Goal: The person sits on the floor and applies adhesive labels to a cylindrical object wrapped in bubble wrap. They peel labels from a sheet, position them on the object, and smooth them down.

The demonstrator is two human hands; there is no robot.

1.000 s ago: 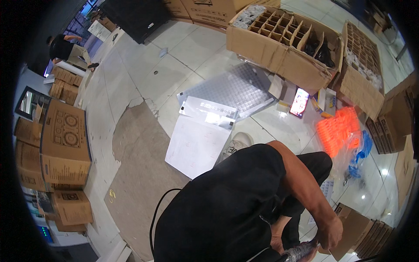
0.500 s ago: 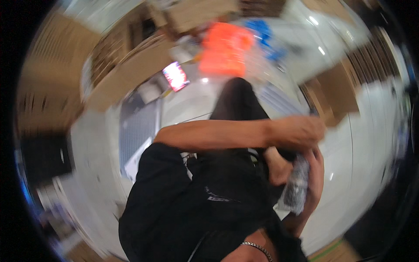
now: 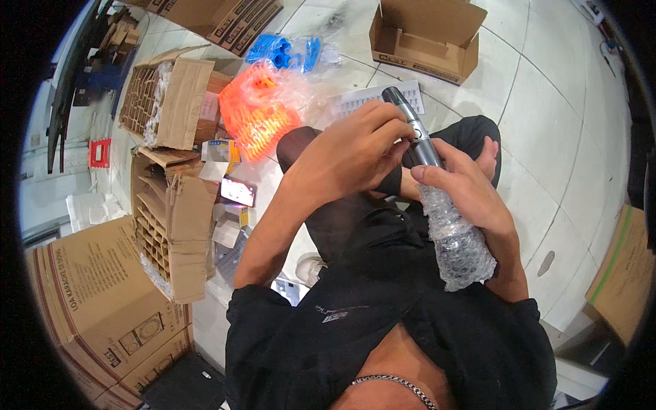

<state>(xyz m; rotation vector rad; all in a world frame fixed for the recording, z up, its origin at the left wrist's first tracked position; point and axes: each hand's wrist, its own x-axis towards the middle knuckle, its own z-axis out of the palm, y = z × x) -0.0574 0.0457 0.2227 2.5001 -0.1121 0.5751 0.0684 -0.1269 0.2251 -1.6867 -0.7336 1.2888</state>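
A dark grey microphone (image 3: 412,121) lies slanted in front of me, its slim handle bare and its lower end inside bubble wrap (image 3: 458,246). My right hand (image 3: 465,179) is closed around it where handle and wrap meet, thumb across the top. The curled fingers of my left hand (image 3: 355,150) pinch at the side of the handle, beside its small light control panel. The fingertips are partly hidden there. The wrapped end rests along my right forearm, above my lap.
Orange plastic rings (image 3: 256,113) and blue ones (image 3: 283,52) lie bagged on the tiled floor. An open cardboard box (image 3: 427,41) stands ahead, near a printed sheet (image 3: 383,99). Divided cartons (image 3: 191,219) and a lit phone (image 3: 238,191) are at left, beside a large carton (image 3: 89,294).
The view has turned and sharpened from a blur. My hands, crossed close together at the right before, are now in front of me, and the microphone's bare handle shows.
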